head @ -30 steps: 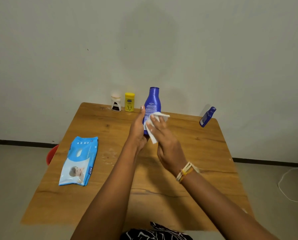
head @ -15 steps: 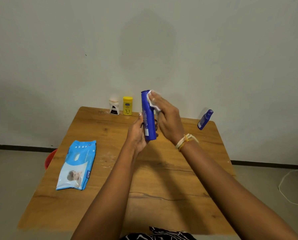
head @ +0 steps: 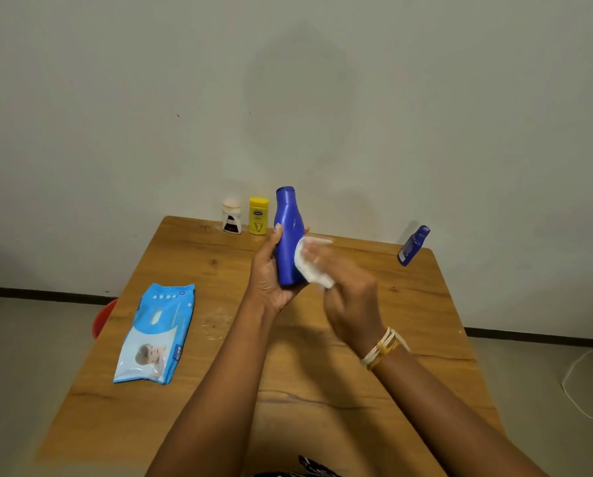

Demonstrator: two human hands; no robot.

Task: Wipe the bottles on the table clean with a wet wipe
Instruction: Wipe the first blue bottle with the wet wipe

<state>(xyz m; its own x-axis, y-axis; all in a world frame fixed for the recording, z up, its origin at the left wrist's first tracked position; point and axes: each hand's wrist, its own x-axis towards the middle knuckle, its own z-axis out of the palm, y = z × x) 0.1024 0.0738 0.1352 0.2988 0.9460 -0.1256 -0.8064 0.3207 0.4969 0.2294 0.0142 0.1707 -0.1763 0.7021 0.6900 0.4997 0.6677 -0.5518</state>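
1. Right now my left hand (head: 271, 270) grips the tall blue lotion bottle (head: 289, 235) low on its body, fingers curled round the back and thumb up its left side, so the cap end points up and away from me and the upper part stays bare for wiping.
2. My right hand (head: 348, 297) presses a white wet wipe (head: 309, 261) against the bottle's right flank; my fingers are blurred, but they look bunched round the wipe, holding it flat to the plastic.
3. I hold the bottle up off the wooden table (head: 408, 304), above its middle, probably so I can turn it and reach every side without it sliding about.
4. Three other containers stand at the far edge by the wall: a small white bottle with a dark label (head: 231, 218) and a yellow tub (head: 258, 215) side by side just behind my left hand, and a small blue bottle (head: 413, 245) well apart at the far right corner.
5. The blue wet-wipe pack (head: 155, 333) lies flat near the left edge, within easy reach should I want a fresh sheet.
6. I judge the job is early: one bottle is in hand, and the other three sit untouched in their places.
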